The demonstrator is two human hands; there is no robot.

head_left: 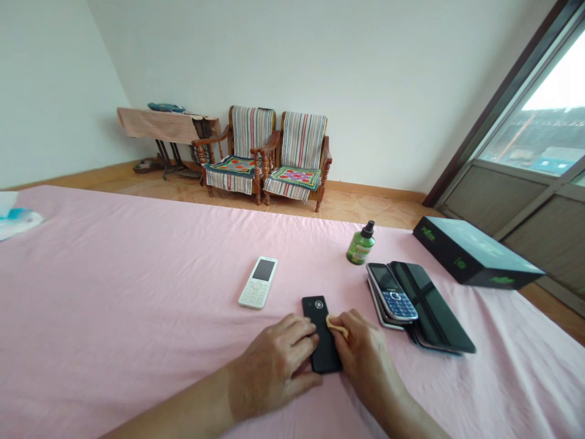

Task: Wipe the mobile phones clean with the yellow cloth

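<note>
A black keypad-size mobile phone (323, 341) lies face down on the pink cloth, its round camera at the far end. My left hand (276, 360) grips its left side, fingertips on the edge and thumb by the near corner. Pinched in my right hand (363, 347) is a small yellowish cloth (337, 327), pressed against the phone's right edge. Much of that cloth is hidden by my fingers. Beyond my left hand rests a white keypad phone (258, 283), face up.
A blue keypad phone (397, 303) tops a stack beside a black tablet (432, 308) at right. Behind them stand a green spray bottle (359, 249) and a black-sided box (475, 253). Two wooden chairs (297, 152) are past the far edge of the pink cloth (137, 274).
</note>
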